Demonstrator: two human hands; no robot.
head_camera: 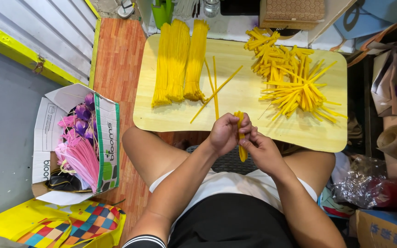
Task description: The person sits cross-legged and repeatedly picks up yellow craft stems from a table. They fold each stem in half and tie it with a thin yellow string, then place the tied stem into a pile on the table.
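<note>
the left hand and the right hand meet just over the near edge of the counter, above the person's lap. both hands are closed in a pinch on one small bundle of yellow strips: the left hand's fingers curl round its upper part, while the right hand's thumb and fingertips press it from the other side, lower down. the bundle stands roughly upright, its top showing above the left fingers and its lower end hanging below the hands in front of a dark woven seat.

on the pale wooden counter, well apart from the hands, three long hanks of fine yellow fibre lie side by side at the far left, running from the back edge toward the person. a few loose yellow strips lie crossed just beside them, near the middle. on the right a loose heap of shorter yellow strips fans out in many directions.

on the floor to the left of the person's knee sits an open cardboard box holding purple and pink flower pieces. nearer the camera lies a yellow bag with a coloured chequered patch. rolled paper and plastic wrap are piled at the right.
</note>
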